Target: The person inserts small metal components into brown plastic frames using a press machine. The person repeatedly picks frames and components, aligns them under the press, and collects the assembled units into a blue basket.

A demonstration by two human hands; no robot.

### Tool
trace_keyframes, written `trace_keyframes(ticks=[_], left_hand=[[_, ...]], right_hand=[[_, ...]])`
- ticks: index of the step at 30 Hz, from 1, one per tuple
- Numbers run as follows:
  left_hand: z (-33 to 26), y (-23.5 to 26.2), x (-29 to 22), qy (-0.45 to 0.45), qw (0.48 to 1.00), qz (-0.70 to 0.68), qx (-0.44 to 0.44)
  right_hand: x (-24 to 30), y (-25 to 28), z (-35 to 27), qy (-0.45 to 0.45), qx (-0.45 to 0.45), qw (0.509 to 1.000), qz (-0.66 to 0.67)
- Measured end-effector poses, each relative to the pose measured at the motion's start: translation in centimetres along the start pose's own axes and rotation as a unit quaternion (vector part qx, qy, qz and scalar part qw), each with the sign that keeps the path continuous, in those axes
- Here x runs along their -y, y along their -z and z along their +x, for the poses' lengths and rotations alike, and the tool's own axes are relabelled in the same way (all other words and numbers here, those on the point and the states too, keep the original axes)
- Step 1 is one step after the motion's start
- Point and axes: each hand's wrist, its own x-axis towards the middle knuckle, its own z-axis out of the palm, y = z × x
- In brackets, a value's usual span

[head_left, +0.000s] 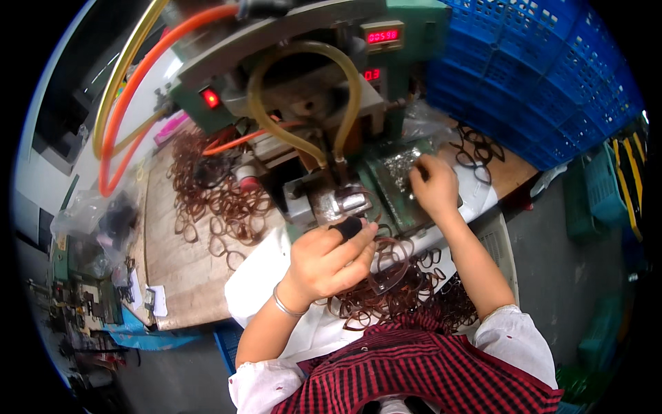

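Note:
My left hand (329, 261), with a black cover on one fingertip and a metal bangle at the wrist, holds a brown translucent eyeglass frame front (386, 269) just in front of the metal fixture (338, 201) of a green press machine (303, 76). My right hand (434, 186) reaches to a green tray of small silver metal parts (400, 165) right of the fixture, fingers pinched among them. A heap of brown frame fronts (407, 297) lies on white cloth (262, 276) in front of me.
More brown frames (214, 200) are spread over the worn wooden bench on the left, and a few (476, 148) at the right. Orange and yellow hoses (124, 103) loop from the machine. A blue plastic crate (538, 76) stands at the back right. Plastic bags (103, 221) sit at the left edge.

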Motion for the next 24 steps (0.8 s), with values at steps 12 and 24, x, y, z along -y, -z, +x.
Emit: trace_keyframes(ticks=[12, 24], left_hand=[[-8.1, 6.2, -5.1, 0.269, 0.953, 0.125, -0.064], [-22.5, 7.9, 11.8, 0.512, 0.726, 0.38, 0.259]], right_hand=[[1.6, -1.7, 0.5, 0.039, 0.084, 0.995, -0.022], [1.1, 0.8, -0.2, -0.036, 0.06, 0.991, 0.116]])
